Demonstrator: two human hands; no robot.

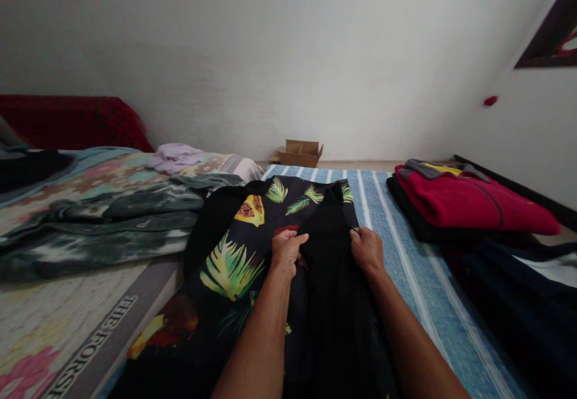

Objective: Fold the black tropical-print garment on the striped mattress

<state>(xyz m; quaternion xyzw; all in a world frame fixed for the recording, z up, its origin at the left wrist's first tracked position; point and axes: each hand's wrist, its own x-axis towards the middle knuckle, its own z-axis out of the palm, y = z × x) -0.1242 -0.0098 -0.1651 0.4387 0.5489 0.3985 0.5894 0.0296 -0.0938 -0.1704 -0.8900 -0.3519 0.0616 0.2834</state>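
A black garment (243,249) printed with green leaves and papaya halves lies spread over a blue striped sheet (406,255) in front of me. My left hand (285,250) is closed, pinching a fold of the black fabric near the garment's middle. My right hand (367,250) is closed on the fabric's right edge, a short way from the left hand. Both forearms reach in from the bottom of the view over the garment.
A folded stack with a red top (469,207) sits at the right. Dark clothes (518,303) lie nearer at right. A green tie-dye garment (112,225) and a lilac cloth (174,155) rest on a floral mattress (54,327) at left. An open cardboard box (300,152) stands by the wall.
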